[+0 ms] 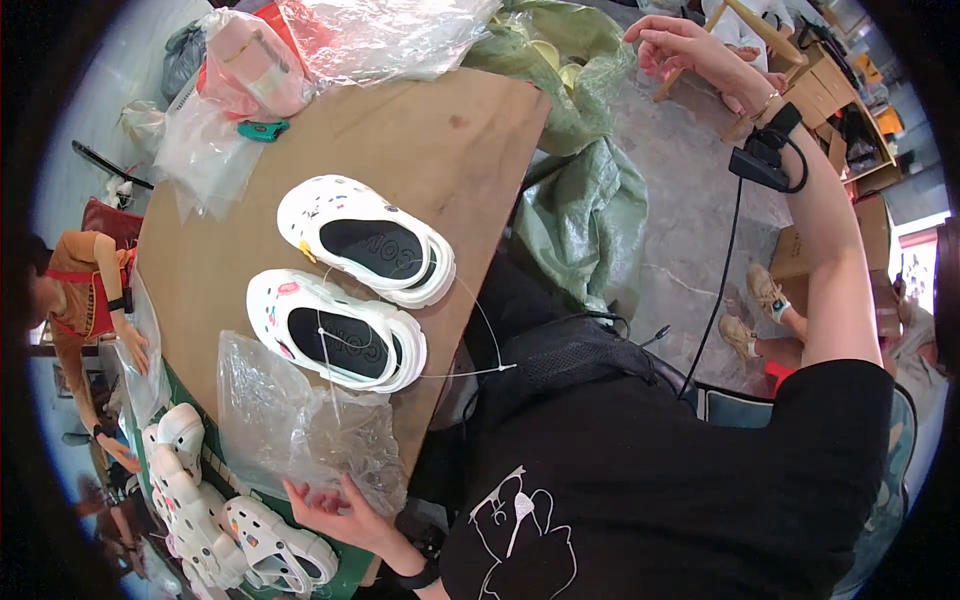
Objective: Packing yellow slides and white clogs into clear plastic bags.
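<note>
Two white clogs with black insoles and small coloured charms lie side by side on a brown board table (pixel 430 140), one further up (pixel 365 240) and one lower down (pixel 335 330). A thin white tie (pixel 470 372) runs from the lower clog past the table edge. Below them lies a crumpled clear plastic bag (pixel 290 420). My left hand (pixel 335 510) grips the bag's lower edge with its fingers. My right hand (pixel 680 45) is raised far off to the upper right over the floor, fingers loosely apart and holding nothing. A black device (pixel 765 160) with a cable is strapped at that wrist.
Several white clogs (pixel 200 510) are piled at the lower left. Clear and pink plastic bags (pixel 300 50) crowd the table's top end, next to a green sack (pixel 590 200). Another person in an orange top (pixel 85 290) works at the left. Cardboard boxes (pixel 870 235) and someone's sandalled feet (pixel 750 310) are at the right.
</note>
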`<state>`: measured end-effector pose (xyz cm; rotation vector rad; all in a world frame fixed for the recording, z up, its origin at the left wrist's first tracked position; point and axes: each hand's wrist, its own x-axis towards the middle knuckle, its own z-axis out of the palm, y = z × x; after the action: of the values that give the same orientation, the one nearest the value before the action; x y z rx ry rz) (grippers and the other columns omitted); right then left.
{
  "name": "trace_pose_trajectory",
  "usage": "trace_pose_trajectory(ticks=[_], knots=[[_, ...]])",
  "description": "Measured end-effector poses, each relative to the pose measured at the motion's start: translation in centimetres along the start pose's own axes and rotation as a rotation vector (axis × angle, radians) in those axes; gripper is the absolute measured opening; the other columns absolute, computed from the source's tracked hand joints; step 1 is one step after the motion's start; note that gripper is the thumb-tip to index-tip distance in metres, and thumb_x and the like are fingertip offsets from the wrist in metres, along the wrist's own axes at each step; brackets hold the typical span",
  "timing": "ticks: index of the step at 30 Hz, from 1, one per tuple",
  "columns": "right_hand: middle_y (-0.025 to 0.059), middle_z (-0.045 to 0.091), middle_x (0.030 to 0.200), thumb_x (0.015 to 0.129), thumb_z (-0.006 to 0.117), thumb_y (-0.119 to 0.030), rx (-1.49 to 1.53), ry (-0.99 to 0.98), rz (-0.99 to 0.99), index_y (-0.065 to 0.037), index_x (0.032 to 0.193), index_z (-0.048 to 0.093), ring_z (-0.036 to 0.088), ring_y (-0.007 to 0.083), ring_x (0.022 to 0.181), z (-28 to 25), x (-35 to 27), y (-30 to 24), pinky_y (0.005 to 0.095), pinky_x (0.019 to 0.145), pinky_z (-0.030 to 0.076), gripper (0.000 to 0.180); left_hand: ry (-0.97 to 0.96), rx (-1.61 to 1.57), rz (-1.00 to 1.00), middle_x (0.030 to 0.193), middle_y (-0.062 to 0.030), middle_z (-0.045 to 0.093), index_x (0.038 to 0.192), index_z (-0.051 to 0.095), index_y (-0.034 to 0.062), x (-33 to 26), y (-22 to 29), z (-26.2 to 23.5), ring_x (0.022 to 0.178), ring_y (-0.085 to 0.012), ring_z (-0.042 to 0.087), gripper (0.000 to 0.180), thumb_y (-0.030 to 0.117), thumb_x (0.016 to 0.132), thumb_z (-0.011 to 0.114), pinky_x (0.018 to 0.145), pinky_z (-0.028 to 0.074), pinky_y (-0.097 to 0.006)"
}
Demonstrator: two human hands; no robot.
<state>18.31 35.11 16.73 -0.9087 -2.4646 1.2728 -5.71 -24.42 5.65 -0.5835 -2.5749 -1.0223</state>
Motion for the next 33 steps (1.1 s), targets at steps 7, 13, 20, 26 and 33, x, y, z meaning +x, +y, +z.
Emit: trace_pose_trajectory(ticks=[7, 13, 20, 26, 33], knots=[[-0.0034, 0.058, 0.081, 0.103, 0.048, -0.028, 0.128, -0.112, 0.040, -0.007, 0.118, 0.058, 0.055, 0.0041, 0.075, 2.4, -1.6, 1.4, 0.0191, 0.064, 0.046, 0.028, -0.892, -0.165, -0.151, 0.090, -0.0137, 0.067, 0.109, 0.063, 0.0101, -10.7, -0.9, -1.7, 0.081, -0.0268, 0.067, 0.023, 0.005, 0.086, 0.066, 0.068, 0.053, -0.037], [-0.0029, 0.060, 0.084, 0.102, 0.049, -0.032, 0.068, -0.148, 0.077, -0.008, 0.120, 0.060, 0.059, 0.0053, 0.075, 0.3, 0.6, 2.2, 0.0179, 0.063, 0.047, 0.033, -1.199, 0.070, -0.833, 0.103, -0.0175, 0.068, 0.124, 0.055, 0.0154, -16.5, -5.1, -2.4, 0.093, -0.0267, 0.067, 0.037, 0.017, 0.088, 0.064, 0.081, 0.050, -0.033], [0.0039, 0.069, 0.088, 0.099, 0.054, -0.026, -0.030, -0.145, -0.066, -0.006, 0.103, 0.065, 0.066, 0.0120, 0.077, 1.7, 6.1, -3.3, 0.0247, 0.066, 0.053, 0.023, -1.236, -0.141, -0.786, 0.110, -0.0155, 0.065, 0.128, 0.052, 0.0126, -16.7, -9.9, -2.6, 0.101, -0.0230, 0.064, 0.038, 0.016, 0.091, 0.060, 0.089, 0.048, -0.033], [0.0051, 0.068, 0.084, 0.099, 0.054, -0.024, 0.224, -0.104, -0.145, -0.002, 0.104, 0.065, 0.065, 0.0131, 0.075, 5.2, 8.6, -4.7, 0.0250, 0.065, 0.053, 0.025, -1.118, -0.480, -0.948, 0.117, -0.0131, 0.063, 0.132, 0.048, 0.0097, -15.8, -11.1, -2.2, 0.105, -0.0208, 0.062, 0.039, 0.012, 0.094, 0.055, 0.093, 0.046, -0.035], [0.0074, 0.068, 0.085, 0.099, 0.054, -0.024, 0.197, -0.160, -0.251, 0.002, 0.110, 0.063, 0.066, 0.0154, 0.078, 4.9, 9.1, -5.1, 0.0283, 0.067, 0.055, 0.030, -1.062, -0.539, -0.561, 0.149, -0.0195, 0.037, 0.153, 0.022, 0.0086, -9.4, -3.3, 3.3, 0.126, -0.0264, 0.047, 0.066, 0.008, 0.096, 0.055, 0.110, 0.032, -0.039]])
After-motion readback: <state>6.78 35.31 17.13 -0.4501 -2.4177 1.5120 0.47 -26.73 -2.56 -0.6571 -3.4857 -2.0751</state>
